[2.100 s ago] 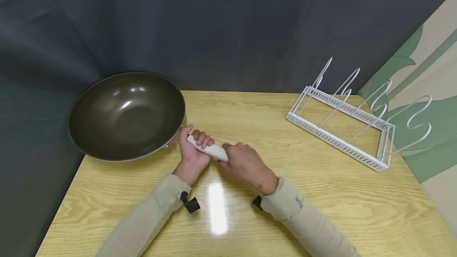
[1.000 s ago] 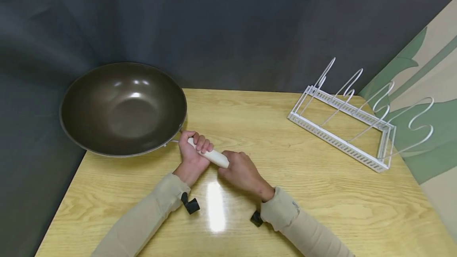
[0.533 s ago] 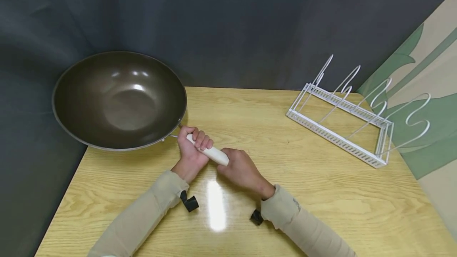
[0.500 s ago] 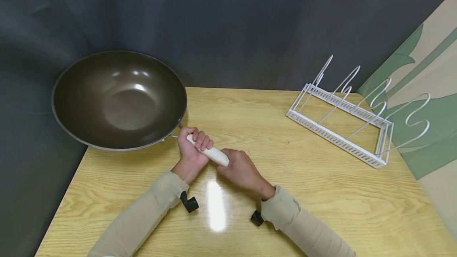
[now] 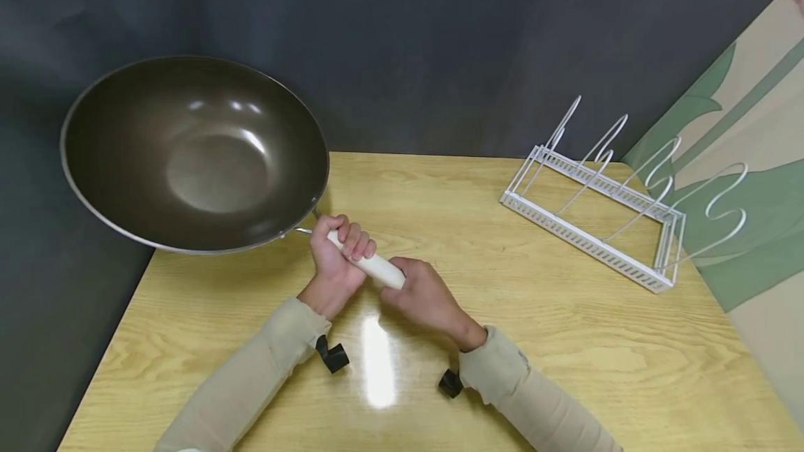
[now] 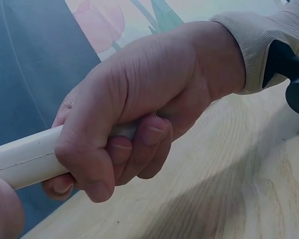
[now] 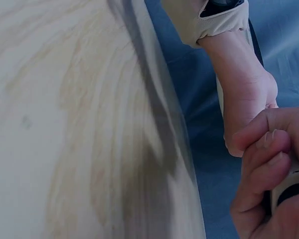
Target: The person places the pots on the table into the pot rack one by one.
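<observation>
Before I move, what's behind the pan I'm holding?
From the head camera, dark cloth shows behind the pan. The pan covers the far left corner of the table, so that patch, and anything on it, can't be seen.

Both the left hand (image 5: 339,257) and the right hand (image 5: 428,297) are bare, and behind them the person wears long beige sleeves (image 5: 283,333). The left sleeve (image 5: 235,386) shows only soft creases, while the right sleeve (image 5: 559,407) has several folds across it, and its wide cuff (image 5: 493,368) carries a small dark marking (image 5: 523,357) (too small for reading it). At each wrist there is a black fitting (image 5: 335,357); in the left wrist view, one such piece shows a rounded end (image 6: 297,94)
</observation>
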Available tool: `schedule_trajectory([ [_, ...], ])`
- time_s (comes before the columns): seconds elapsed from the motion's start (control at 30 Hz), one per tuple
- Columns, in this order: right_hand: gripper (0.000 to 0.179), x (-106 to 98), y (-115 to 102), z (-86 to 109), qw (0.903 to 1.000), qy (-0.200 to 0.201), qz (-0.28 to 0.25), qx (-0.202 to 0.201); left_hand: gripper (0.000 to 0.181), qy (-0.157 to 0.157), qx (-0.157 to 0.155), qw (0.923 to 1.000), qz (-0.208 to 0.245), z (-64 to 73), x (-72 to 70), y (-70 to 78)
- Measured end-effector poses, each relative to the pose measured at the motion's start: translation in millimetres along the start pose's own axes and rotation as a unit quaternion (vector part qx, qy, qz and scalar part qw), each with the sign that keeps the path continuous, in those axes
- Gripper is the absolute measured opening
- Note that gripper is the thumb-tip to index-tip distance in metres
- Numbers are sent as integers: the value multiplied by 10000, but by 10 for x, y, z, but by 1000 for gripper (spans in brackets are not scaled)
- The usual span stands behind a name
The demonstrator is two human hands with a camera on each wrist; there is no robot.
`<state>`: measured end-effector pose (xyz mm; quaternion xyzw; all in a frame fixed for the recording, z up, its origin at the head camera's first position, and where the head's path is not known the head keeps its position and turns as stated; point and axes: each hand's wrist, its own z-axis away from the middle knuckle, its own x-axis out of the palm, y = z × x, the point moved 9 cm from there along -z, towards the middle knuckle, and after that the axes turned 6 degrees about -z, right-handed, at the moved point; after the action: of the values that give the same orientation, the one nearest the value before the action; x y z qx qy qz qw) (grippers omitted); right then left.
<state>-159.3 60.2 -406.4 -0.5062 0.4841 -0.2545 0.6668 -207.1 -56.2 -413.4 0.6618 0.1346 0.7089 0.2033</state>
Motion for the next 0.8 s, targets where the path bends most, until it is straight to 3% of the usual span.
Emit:
schedule_trajectory([
  [0.3, 20, 87, -101, 37, 9993, -53, -300, 203, 41, -288, 97, 9994, -164, 77, 136, 140],
  [0.43, 20, 101, -137, 65, 9991, -93, -348, 243, 42, -428, -3, 9990, -150, 125, 210, 160],
  [0.63, 25, 108, -180, 120, 9951, -214, -903, 334, 43, -500, 9, 9986, -149, 169, 303, 183],
  [0.8, 30, 104, -175, 161, 9902, -250, -1282, 499, 41, -578, 17, 9975, -400, 190, 393, 186],
])
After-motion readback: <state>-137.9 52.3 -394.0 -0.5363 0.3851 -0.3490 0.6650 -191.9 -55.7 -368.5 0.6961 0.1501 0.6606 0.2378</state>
